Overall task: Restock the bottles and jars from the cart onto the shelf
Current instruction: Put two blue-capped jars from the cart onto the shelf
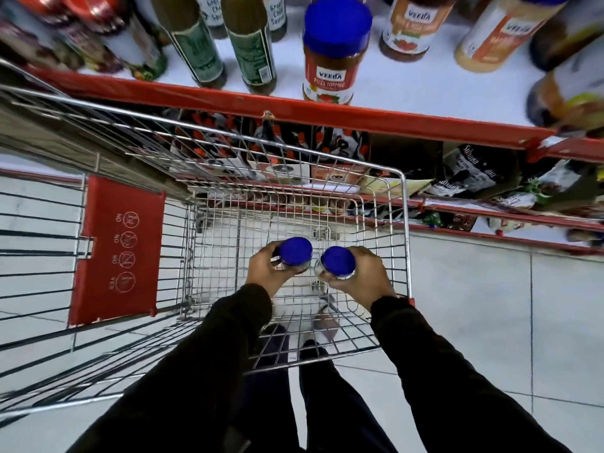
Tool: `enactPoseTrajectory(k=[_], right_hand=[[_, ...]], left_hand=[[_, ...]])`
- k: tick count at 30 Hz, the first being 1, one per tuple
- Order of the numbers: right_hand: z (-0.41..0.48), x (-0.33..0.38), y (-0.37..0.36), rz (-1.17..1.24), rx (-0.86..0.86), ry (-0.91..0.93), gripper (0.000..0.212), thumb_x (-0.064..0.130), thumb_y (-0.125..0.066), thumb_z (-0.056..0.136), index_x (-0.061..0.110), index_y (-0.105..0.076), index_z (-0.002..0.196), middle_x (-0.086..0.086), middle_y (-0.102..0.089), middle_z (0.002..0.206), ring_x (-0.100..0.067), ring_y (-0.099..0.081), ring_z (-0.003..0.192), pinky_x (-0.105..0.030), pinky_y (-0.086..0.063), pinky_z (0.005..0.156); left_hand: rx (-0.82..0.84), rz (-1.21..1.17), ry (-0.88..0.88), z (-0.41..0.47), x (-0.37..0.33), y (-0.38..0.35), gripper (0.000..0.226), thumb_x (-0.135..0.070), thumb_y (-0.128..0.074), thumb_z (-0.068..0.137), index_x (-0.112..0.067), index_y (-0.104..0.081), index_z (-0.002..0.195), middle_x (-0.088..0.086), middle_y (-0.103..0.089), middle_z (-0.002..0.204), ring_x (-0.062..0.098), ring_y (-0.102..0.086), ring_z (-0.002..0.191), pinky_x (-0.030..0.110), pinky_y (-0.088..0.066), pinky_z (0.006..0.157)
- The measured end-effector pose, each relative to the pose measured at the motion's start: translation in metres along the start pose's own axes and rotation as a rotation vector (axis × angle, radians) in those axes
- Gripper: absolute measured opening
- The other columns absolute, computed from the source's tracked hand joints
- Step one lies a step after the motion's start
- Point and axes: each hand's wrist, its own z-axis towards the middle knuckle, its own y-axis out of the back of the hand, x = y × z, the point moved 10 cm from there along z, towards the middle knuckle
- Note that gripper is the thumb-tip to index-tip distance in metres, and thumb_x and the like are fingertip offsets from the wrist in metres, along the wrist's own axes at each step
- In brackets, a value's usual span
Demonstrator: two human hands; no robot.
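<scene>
Inside the wire cart (404, 223) my left hand (266, 273) grips a blue-lidded jar (295, 252) and my right hand (364, 276) grips a second blue-lidded jar (338, 260). The two jars are side by side, seen from above, so their labels are hidden. Above the cart runs the white shelf with a red front edge (359, 117). On it stands a matching blue-lidded pizza topping jar (333, 57) near the edge.
Two green-labelled sauce bottles (248, 53) stand left of the shelf jar, and more jars (408, 24) stand behind and to the right. Lower shelves (490, 217) hold packets. The cart's red child-seat flap (121, 250) is to my left. Pale floor tiles lie to the right.
</scene>
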Motion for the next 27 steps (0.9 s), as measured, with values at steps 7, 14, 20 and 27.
enactPoseTrajectory(k=[7, 14, 20, 27], right_hand=[[-0.042, 0.045, 0.063, 0.18, -0.109, 0.044, 0.063, 0.038, -0.091, 0.064, 0.012, -0.065, 0.116, -0.001, -0.066, 0.105, -0.019, -0.063, 0.097, -0.021, -0.048, 0.083], [-0.065, 0.063, 0.143, 0.384, -0.338, 0.033, 0.065, 0.026, -0.094, 0.059, 0.013, -0.067, 0.116, -0.005, -0.073, 0.106, -0.024, -0.067, 0.1, -0.036, -0.055, 0.095], [-0.072, 0.079, 0.221, 0.483, -0.514, 0.095, 0.057, 0.026, -0.09, 0.064, 0.012, -0.068, 0.115, -0.007, -0.073, 0.105, -0.022, -0.067, 0.095, -0.026, -0.052, 0.087], [-0.066, 0.099, 0.312, 0.456, -0.734, 0.187, 0.048, 0.025, -0.088, 0.067, 0.01, -0.068, 0.108, -0.007, -0.071, 0.101, -0.018, -0.062, 0.091, -0.027, -0.046, 0.086]], left_hand=[[-0.085, -0.108, -0.032, -0.052, -0.055, 0.037, 0.058, 0.001, -0.085, 0.065, -0.008, -0.062, 0.117, 0.005, -0.068, 0.112, 0.026, -0.065, 0.111, 0.043, -0.053, 0.1], [-0.156, -0.145, -0.197, -0.09, -0.134, 0.053, 0.059, -0.005, -0.087, 0.065, -0.003, -0.063, 0.119, 0.005, -0.07, 0.104, 0.015, -0.066, 0.092, 0.022, -0.054, 0.084], [-0.213, -0.191, -0.358, -0.106, -0.214, 0.048, 0.056, -0.026, -0.091, 0.059, -0.013, -0.07, 0.109, 0.004, -0.075, 0.098, 0.021, -0.069, 0.093, 0.031, -0.057, 0.088], [-0.266, -0.147, -0.544, -0.112, -0.316, 0.029, 0.055, -0.027, -0.088, 0.067, -0.011, -0.068, 0.116, -0.006, -0.07, 0.102, 0.007, -0.062, 0.097, 0.01, -0.048, 0.087]])
